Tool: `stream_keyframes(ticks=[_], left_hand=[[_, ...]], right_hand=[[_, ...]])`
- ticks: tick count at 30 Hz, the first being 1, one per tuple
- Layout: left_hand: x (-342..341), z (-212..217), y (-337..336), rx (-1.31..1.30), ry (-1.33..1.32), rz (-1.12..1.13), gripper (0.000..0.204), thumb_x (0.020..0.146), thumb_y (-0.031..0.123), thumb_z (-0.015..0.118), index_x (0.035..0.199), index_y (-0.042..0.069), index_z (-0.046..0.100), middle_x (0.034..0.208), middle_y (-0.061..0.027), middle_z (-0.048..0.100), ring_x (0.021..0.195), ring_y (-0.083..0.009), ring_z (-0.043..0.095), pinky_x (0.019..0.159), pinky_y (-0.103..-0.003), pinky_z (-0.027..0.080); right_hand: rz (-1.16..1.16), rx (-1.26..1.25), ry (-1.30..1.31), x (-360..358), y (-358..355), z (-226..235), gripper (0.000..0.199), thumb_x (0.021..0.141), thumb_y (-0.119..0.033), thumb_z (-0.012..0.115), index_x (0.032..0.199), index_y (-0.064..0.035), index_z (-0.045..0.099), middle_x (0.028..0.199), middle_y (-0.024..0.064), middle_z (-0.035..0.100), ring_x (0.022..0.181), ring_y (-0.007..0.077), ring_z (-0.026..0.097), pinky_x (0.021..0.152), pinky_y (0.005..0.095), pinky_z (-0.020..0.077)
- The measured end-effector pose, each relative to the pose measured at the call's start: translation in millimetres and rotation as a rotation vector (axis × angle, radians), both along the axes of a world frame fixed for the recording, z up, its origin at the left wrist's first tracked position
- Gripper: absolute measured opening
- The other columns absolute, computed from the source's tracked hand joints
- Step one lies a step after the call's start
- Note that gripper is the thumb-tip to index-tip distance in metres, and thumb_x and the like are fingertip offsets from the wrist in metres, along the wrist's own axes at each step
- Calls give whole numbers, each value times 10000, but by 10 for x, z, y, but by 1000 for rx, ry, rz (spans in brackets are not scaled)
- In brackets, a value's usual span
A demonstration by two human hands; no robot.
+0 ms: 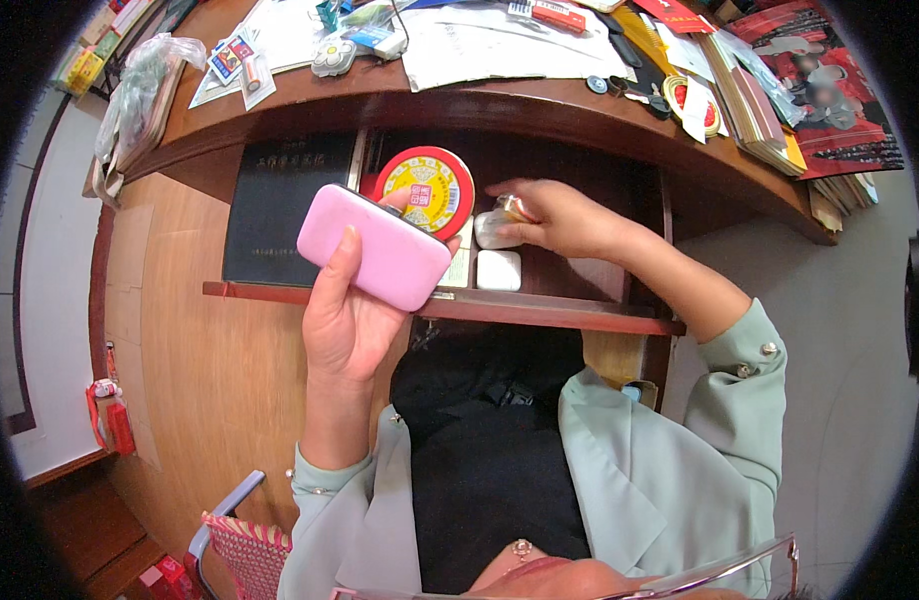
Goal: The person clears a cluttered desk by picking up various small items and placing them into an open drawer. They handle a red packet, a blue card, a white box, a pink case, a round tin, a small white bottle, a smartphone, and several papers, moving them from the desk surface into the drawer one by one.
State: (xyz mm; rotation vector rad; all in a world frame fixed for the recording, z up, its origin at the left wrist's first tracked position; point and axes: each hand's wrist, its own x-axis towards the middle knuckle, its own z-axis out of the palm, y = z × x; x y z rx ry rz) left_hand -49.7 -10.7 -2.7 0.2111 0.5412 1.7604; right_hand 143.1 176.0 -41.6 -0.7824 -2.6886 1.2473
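head view: left hand (352, 318) grips pink case (377, 250), thumb on its face, over the front edge of an open drawer (570, 314); right hand (563, 217) pinches pale blurred item (494, 231) inside, just beyond white box (499, 271)

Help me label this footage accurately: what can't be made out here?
All in the head view:
Small object at the right hand: exact kind, blurred and partly covered by fingers.
Round red-and-yellow item: part of its rim, behind the pink case.
Left hand: some fingers, behind that case.
Pink case: underside, facing away.
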Motion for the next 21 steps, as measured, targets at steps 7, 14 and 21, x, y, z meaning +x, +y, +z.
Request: stream_keyframes(ticks=[7,14,21], left_hand=[[20,6,19,23,1,-17,546,993,237,587,1432,69,309,1430,-223,452,1384,-384,391,1112,-677,342],[-136,-43,4,38,-89,12,563,980,236,610,1422,55,312,1414,-191,486,1369,-395,412,1109,-686,350],[-155,-30,37,29,-31,57,578,970,257,629,1407,26,331,1424,-166,490,1371,-392,414,1114,-691,341]], right_hand=[[-40,121,-77,107,-17,-11,419,900,-251,711,1206,12,597,1052,225,670,957,350,661,853,407,520],[-109,280,-160,2,62,116,359,894,-261,711,1113,3,607,940,218,673,896,402,653,783,432,526],[97,178,-85,-421,158,17,472,871,-300,733,1213,-9,587,1124,228,648,1060,369,634,901,419,509]])
